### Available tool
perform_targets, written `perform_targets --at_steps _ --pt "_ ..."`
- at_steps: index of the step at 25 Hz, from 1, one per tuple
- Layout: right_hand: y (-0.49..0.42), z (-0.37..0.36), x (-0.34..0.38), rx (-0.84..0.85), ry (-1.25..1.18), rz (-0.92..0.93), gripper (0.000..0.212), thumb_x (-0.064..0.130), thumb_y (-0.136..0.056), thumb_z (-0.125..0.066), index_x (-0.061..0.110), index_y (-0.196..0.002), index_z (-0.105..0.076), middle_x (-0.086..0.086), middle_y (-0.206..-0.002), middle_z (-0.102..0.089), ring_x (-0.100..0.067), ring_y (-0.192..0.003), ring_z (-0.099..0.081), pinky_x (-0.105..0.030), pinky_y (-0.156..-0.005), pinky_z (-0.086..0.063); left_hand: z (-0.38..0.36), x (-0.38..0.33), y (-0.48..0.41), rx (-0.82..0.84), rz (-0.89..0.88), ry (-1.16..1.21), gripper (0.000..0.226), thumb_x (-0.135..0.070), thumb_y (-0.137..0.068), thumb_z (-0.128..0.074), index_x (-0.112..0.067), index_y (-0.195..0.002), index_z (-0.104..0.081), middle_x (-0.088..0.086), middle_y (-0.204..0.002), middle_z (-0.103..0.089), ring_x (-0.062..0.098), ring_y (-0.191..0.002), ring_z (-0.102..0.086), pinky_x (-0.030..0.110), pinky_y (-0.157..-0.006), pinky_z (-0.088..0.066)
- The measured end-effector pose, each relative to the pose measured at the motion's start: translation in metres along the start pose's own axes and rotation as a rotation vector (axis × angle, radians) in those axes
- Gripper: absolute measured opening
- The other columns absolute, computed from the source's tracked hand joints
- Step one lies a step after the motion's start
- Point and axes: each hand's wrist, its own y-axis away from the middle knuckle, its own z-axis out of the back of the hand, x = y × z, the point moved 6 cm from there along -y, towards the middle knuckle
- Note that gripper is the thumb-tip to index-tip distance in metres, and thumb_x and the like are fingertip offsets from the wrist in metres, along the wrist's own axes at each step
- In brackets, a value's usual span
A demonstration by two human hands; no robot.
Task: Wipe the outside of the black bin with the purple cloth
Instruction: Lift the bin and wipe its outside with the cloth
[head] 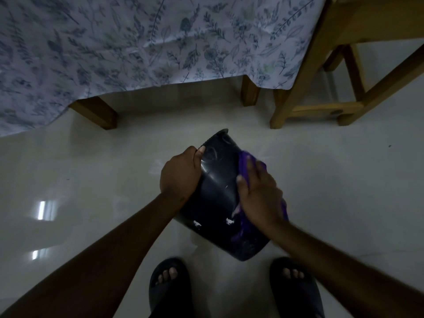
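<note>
The black bin (218,191) is held tilted above the pale floor, its narrow base pointing away from me and its wide end toward my feet. My left hand (181,173) grips the bin's left side near the base, thumb on the upper wall. My right hand (259,193) presses the purple cloth (244,164) flat against the bin's right side. The cloth shows above my fingers and below my wrist, and its purple colour reflects on the glossy wall. Two small white marks sit on the wall near the wide end.
A table under a floral cloth (137,47) stands ahead, its wooden legs (96,113) on the glossy tiled floor (344,180). A wooden chair frame (321,88) is at the right. My feet in dark slippers (169,288) stand just below the bin.
</note>
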Motion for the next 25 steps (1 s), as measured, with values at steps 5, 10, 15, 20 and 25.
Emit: perform_targets --at_steps 5,10,15,20,25 --pt "0.039 -0.015 0.029 -0.016 0.141 0.188 0.068 0.059 -0.092 -0.023 0.024 -0.15 -0.015 -0.013 -0.158 -0.019 -0.045 -0.14 -0.023 -0.059 -0.105 -0.03 0.0 0.009 0.003 0.003 -0.006 0.039 0.039 -0.042 -0.101 -0.03 -0.018 -0.073 -0.043 0.001 -0.065 -0.052 0.023 -0.06 -0.051 0.03 -0.057 -0.034" --pt "-0.03 0.005 -0.016 0.084 -0.123 -0.059 0.058 0.055 -0.098 -0.021 0.032 -0.151 -0.017 -0.003 -0.158 -0.026 -0.035 -0.135 -0.037 -0.049 -0.108 -0.031 0.0 0.002 -0.001 0.007 0.011 0.039 0.044 -0.045 -0.101 -0.028 -0.016 -0.074 -0.045 0.008 -0.067 -0.059 0.028 -0.062 -0.056 0.036 -0.057 -0.044" --pt "0.054 -0.021 0.026 -0.026 0.223 0.354 0.063 0.059 -0.095 -0.016 0.036 -0.151 -0.002 -0.005 -0.162 -0.005 -0.038 -0.146 -0.008 -0.054 -0.11 -0.015 0.0 -0.004 -0.009 0.011 -0.028 0.031 0.042 -0.043 -0.102 -0.028 -0.017 -0.073 -0.044 0.006 -0.068 -0.057 0.027 -0.064 -0.055 0.033 -0.058 -0.041" --pt "-0.015 0.006 0.008 -0.065 0.026 0.139 0.061 0.051 -0.098 -0.021 0.022 -0.151 -0.019 -0.009 -0.158 -0.023 -0.034 -0.142 -0.027 -0.051 -0.112 -0.027 -0.001 -0.013 -0.011 0.022 -0.026 0.028 0.041 -0.042 -0.102 -0.027 -0.015 -0.076 -0.045 0.007 -0.07 -0.058 0.028 -0.067 -0.058 0.035 -0.062 -0.045" --pt "0.056 -0.02 0.023 -0.062 0.286 0.355 0.061 0.055 -0.096 -0.018 0.032 -0.152 -0.009 -0.006 -0.161 -0.011 -0.04 -0.144 -0.013 -0.056 -0.107 -0.019 -0.005 -0.007 -0.014 0.027 -0.001 0.019 0.041 -0.043 -0.102 -0.026 -0.016 -0.077 -0.045 0.012 -0.077 -0.065 0.031 -0.07 -0.058 0.035 -0.062 -0.045"
